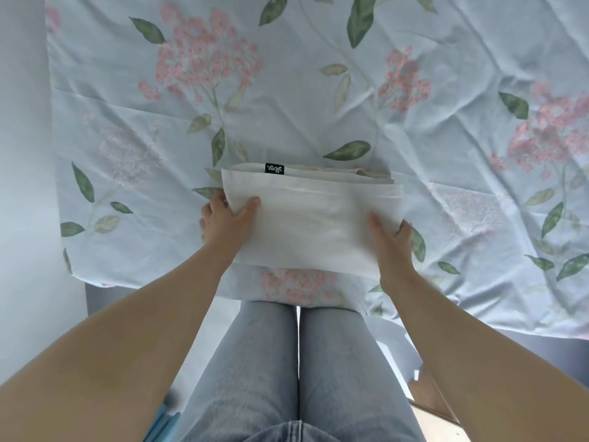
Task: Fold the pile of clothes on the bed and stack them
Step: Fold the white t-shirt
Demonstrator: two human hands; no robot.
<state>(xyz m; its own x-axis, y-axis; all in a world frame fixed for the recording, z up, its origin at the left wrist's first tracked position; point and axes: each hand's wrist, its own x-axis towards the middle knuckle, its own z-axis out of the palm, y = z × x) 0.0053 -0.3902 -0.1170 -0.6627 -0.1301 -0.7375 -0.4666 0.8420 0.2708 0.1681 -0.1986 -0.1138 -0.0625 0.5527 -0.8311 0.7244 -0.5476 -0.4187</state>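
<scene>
- white folded cloth (314,218) sits in the middle, at the near edge of the bed (318,90), just past the person's legs (271,362).
- left grip (223,218) holds the cloth's left side: thumb on top, the other fingers curled round the edge and under it.
- right grip (390,244) holds the right side the same way, thumb on top and fingers wrapped round the edge.
- i think the step now is to set this folded piece down flat, or carry it to the stack.
- to do it well, both sides should be level, so the layers do not slip apart.
- thumbs should press softly on top as it goes down, and the edges should line up with what lies below.
- let go only when it lies flat, both sides together, then smooth the top.
- hard to see, from the left: a blue thing (162,419) by the left leg is cut off at the bottom, and i cannot tell what it is.
- the fingers under the cloth are hidden.
- the small black label (274,169) on the far edge has white writing too small to read.
- the cloth's near edge is blurry, so i cannot tell if it rests on the bed or hangs above it.
- at the far right corner some beige layers (373,173) peek out; they may be another piece below or part of the same one.
</scene>
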